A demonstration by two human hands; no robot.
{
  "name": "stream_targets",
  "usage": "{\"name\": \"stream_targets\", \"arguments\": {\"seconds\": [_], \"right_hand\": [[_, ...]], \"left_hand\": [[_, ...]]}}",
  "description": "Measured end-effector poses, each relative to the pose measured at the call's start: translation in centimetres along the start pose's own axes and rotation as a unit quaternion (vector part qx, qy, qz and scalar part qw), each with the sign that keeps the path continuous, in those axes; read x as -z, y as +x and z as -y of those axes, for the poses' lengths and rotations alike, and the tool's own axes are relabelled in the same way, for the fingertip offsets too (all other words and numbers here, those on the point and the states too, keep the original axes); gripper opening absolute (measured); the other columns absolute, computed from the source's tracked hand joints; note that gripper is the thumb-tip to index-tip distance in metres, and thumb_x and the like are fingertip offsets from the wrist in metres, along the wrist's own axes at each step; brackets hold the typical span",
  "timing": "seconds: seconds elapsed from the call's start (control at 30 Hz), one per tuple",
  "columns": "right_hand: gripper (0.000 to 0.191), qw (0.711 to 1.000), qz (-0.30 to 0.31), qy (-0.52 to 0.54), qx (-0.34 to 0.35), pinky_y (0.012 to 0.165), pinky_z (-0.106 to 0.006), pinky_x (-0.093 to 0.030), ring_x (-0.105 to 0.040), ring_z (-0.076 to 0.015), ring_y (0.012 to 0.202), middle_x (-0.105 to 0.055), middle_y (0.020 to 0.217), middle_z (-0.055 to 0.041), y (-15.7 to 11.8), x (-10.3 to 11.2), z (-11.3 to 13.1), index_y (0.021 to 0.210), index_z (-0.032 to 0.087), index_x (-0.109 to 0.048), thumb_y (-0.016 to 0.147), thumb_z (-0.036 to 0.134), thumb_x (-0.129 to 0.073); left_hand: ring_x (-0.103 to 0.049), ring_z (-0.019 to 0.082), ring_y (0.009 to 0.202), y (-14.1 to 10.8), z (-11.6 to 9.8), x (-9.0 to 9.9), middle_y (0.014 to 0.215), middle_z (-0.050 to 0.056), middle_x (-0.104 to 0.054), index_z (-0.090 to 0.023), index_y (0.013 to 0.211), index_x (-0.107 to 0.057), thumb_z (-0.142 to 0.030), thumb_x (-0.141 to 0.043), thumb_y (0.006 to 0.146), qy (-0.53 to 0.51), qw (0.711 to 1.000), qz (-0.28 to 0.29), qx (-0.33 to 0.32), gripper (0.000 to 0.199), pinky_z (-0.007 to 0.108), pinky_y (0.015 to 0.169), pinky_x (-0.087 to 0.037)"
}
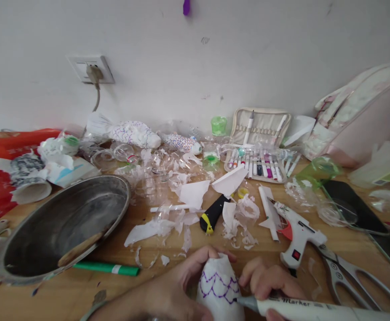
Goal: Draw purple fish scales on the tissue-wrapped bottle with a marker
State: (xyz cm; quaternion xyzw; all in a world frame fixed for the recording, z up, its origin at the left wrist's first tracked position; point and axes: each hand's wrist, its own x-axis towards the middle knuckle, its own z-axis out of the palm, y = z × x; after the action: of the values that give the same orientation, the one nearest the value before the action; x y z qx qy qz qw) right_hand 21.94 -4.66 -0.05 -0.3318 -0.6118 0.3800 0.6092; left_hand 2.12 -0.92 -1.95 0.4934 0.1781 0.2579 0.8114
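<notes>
At the bottom middle, my left hand (173, 287) is wrapped round a white paper-covered body (219, 290) with rows of purple scale-like curves drawn on it. My right hand (271, 281) grips a white marker (310, 308) lying nearly level, its dark tip at the right side of that body, beside the lowest purple row. The lower end of the body runs out of view. Further back lie two white fish shapes, one with purple and blue scales (133, 133) and a smaller one with orange and blue scales (183, 143).
A metal basin (124, 200) stands left, a green roll (128, 270) near it. Torn paper and clear plastic scraps surround a black-yellow utility knife (213, 214). To the right lie a glue gun (298, 234), scissors (348, 272) and a phone (351, 205); behind, a marker case (260, 129).
</notes>
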Motion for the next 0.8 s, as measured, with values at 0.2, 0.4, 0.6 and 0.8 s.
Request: {"name": "stream_targets", "arguments": {"seconds": [0.2,0.4,0.6,0.8], "right_hand": [[0.023,1.000,0.001,-0.002,0.013,0.056,-0.024,-0.048,-0.058,-0.0154,0.061,-0.052,0.060,0.0017,0.42,-0.02,-0.22,0.076,0.022,-0.053,0.088,0.041,-0.051],[0.022,1.000,-0.008,-0.006,-0.006,0.054,-0.024,-0.050,-0.061,-0.0159,0.060,-0.060,0.063,-0.0003,0.52,0.11,0.13,0.076,0.023,-0.055,0.088,0.041,-0.052],[0.021,0.998,-0.053,0.022,-0.014,0.052,-0.023,-0.051,-0.061,-0.0154,0.057,-0.059,0.061,0.0007,0.48,0.11,0.08,0.076,0.022,-0.057,0.087,0.039,-0.055],[0.017,0.997,-0.075,0.027,0.007,0.050,-0.022,-0.052,-0.060,-0.0143,0.056,-0.057,0.062,0.0007,0.75,-0.27,0.24,0.079,0.021,-0.058,0.086,0.036,-0.057]], "left_hand": [[-0.035,0.026,0.126,-0.10,-0.16,-0.09,0.132,0.004,-0.040,-0.027,0.110,-0.048,-0.025,-0.080,0.061,-0.011,1.000,0.002,0.012,0.059,0.043,0.104,-0.023],[-0.035,0.027,0.125,-0.10,-0.37,-0.13,0.132,0.005,-0.039,-0.026,0.110,-0.047,-0.031,-0.078,0.063,-0.003,1.000,0.007,0.001,0.057,0.044,0.104,-0.022],[-0.034,0.027,0.124,0.06,-0.84,-0.49,0.128,0.004,-0.039,-0.025,0.104,-0.049,-0.031,-0.080,0.059,0.013,1.000,-0.001,0.017,0.056,0.041,0.101,-0.023],[-0.048,0.021,0.104,0.32,-0.51,-0.61,0.107,0.001,-0.050,-0.023,0.102,-0.049,-0.031,-0.082,0.056,-0.053,0.998,-0.011,0.038,0.057,0.035,0.088,-0.032]]}}
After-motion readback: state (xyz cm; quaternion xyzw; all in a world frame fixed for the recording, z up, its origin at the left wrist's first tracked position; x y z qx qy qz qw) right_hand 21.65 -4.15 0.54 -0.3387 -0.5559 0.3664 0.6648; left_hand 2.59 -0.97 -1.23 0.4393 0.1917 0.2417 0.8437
